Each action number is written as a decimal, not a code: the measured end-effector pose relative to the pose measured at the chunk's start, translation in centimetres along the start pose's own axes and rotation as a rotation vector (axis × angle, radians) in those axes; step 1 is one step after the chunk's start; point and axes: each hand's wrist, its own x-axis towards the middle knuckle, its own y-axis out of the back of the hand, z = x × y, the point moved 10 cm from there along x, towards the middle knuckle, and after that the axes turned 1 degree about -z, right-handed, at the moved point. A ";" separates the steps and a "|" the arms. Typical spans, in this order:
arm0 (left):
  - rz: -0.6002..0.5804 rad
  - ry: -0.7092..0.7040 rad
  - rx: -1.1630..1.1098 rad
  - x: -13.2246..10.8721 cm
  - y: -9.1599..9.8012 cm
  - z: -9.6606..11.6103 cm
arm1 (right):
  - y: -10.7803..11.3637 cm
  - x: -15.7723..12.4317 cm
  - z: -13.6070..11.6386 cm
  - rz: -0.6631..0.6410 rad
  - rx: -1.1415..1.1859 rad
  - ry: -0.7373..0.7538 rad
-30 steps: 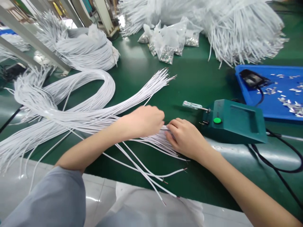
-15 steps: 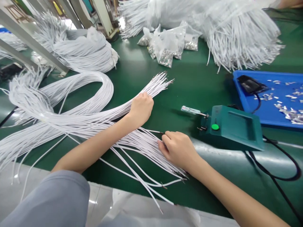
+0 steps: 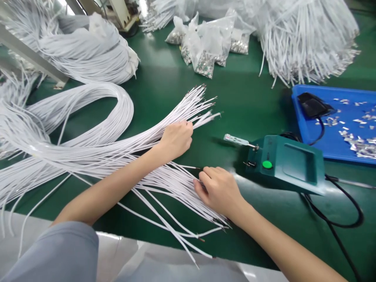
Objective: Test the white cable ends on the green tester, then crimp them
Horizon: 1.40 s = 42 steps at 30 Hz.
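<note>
A thick bundle of white cables (image 3: 147, 135) curves across the green bench to my left hand (image 3: 176, 137), whose fingers are wrapped round it just short of its fanned-out ends. Bare copper-coloured tips show on several of these ends. Below my left forearm, a second spread of white cables (image 3: 173, 186) runs toward the bench's near edge. My right hand (image 3: 219, 190) lies over the right end of this spread, fingers curled and thumb bent in against the cables. Exactly how many it grips is hidden. One cable's dark tip points at its knuckles.
To the right stands a green bench machine (image 3: 289, 164) with a green button and a thin arm pointing left. Behind it is a blue tray (image 3: 337, 92) of small metal pieces. Plastic bags of metal parts (image 3: 205, 47) and more cable bundles (image 3: 88, 51) lie farther back.
My view has shifted slightly. A few more cable ends now stick out to the right of my left hand, which has turned a little. My right hand stays by the lower cables.
</note>
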 end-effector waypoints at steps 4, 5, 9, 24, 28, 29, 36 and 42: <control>-0.059 -0.192 -0.237 -0.4 -0.5 2.6 | -0.3 0.1 0.3 -0.019 0.035 -0.015; -0.061 -0.212 -0.322 -0.5 -0.4 3.0 | -0.3 0.1 0.3 -0.016 0.044 -0.019; -0.151 -0.149 -0.961 -0.3 -0.3 2.7 | -0.1 0.1 0.5 -0.003 0.081 -0.027; -0.297 0.002 -1.854 0.0 -1.0 2.0 | -0.4 -0.1 1.0 0.012 0.148 -0.045; -0.331 -0.011 -1.808 -0.2 -1.2 2.3 | -0.4 -0.1 1.0 0.015 0.159 -0.048; -0.339 -0.018 -1.795 -0.2 -1.2 2.4 | -0.3 -0.1 1.0 0.014 0.159 -0.050; -0.364 -0.052 -1.822 -0.2 -0.9 2.6 | -0.4 -0.1 1.0 0.010 0.167 -0.054; -0.368 -0.064 -1.803 -0.3 -0.8 2.6 | -0.4 -0.1 1.1 0.008 0.167 -0.058</control>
